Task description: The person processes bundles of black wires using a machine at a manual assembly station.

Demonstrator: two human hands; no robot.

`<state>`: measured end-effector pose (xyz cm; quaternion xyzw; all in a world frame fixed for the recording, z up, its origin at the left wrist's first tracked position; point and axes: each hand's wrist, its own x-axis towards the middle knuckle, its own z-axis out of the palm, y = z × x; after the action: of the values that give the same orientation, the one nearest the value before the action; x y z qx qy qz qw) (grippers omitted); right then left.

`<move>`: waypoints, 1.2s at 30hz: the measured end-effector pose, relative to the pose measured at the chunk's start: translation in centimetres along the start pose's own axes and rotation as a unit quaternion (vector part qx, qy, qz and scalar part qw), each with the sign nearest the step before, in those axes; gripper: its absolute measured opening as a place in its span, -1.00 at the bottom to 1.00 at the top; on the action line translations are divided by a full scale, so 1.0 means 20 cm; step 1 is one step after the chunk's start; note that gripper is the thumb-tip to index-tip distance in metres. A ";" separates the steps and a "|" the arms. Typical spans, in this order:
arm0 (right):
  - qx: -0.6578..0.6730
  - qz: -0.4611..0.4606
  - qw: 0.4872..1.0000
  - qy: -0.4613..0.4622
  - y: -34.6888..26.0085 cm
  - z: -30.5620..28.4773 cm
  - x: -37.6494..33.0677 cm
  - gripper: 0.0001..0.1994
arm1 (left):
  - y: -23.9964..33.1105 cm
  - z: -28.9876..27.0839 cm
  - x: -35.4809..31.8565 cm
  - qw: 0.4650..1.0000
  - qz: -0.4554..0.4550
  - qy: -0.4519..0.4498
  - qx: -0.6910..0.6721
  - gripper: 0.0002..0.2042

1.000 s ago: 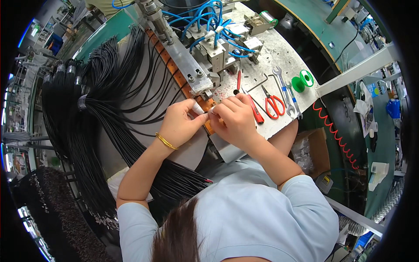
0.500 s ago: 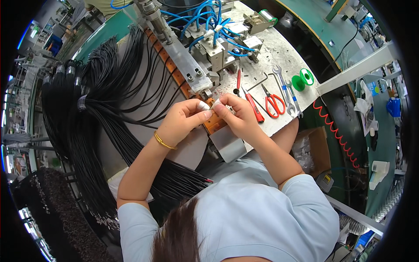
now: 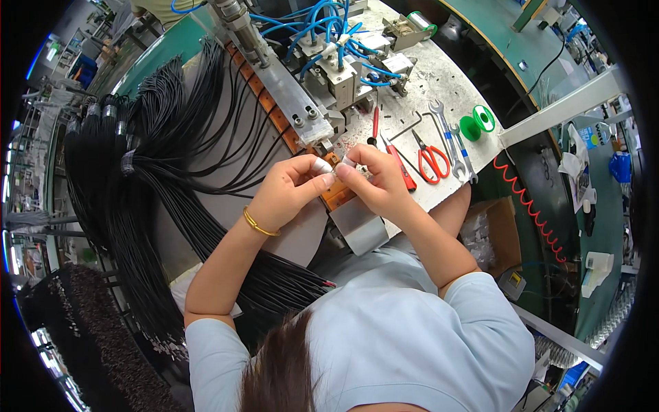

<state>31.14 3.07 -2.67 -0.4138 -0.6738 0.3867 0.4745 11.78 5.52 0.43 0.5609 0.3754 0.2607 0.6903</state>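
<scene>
My left hand point(image 3: 285, 190) and my right hand point(image 3: 379, 184) meet fingertip to fingertip over the near end of an orange slotted rail point(image 3: 266, 103). Both are closed in a pinch, thumb against a forefinger wrapped in whitish covering. Whatever sits between the fingertips is too small to make out. Just beyond them is the metal end of a machine arm point(image 3: 312, 129). Black cables point(image 3: 206, 168) fan out from a tied bundle toward the rail, left of my left hand. A red-handled tool point(image 3: 401, 168) lies right beside my right hand.
Red-handled scissors point(image 3: 433, 163), wrenches point(image 3: 446, 137) and a green spool point(image 3: 476, 123) lie on the metal tabletop at right. Blue air tubes point(image 3: 322, 27) crowd the machine at the back. A red coiled hose point(image 3: 528, 209) hangs near an open cardboard box point(image 3: 504, 237).
My fingertips shift very slightly against each other, the right forefinger bending a little. Both hands stay pinched in the same place over the rail.
</scene>
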 end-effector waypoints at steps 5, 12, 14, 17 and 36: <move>0.050 0.016 0.998 -0.030 0.01 0.00 0.01 -0.79 | 0.01 0.02 -0.01 0.999 -0.011 0.024 0.019 -0.89; 0.070 0.112 0.991 0.012 0.13 -0.01 -0.01 -0.79 | -0.03 -0.06 0.00 0.948 0.015 0.087 0.307 -0.83; 0.065 0.124 0.990 0.008 0.18 0.00 0.00 -0.79 | -0.01 -0.05 0.00 0.935 0.009 0.089 0.343 -0.83; -0.017 0.108 0.994 -0.002 0.20 -0.01 0.00 -0.78 | 0.02 -0.02 -0.01 0.905 -0.005 0.095 0.414 -0.82; 0.077 -0.639 0.625 0.441 -0.86 -0.15 -0.01 -0.55 | -0.03 -0.21 -0.19 0.839 0.156 0.213 0.476 -0.89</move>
<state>30.81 -2.91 13.76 0.0379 -0.4468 -0.1923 0.8729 6.17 4.88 0.22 0.8024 0.4982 0.2670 0.1916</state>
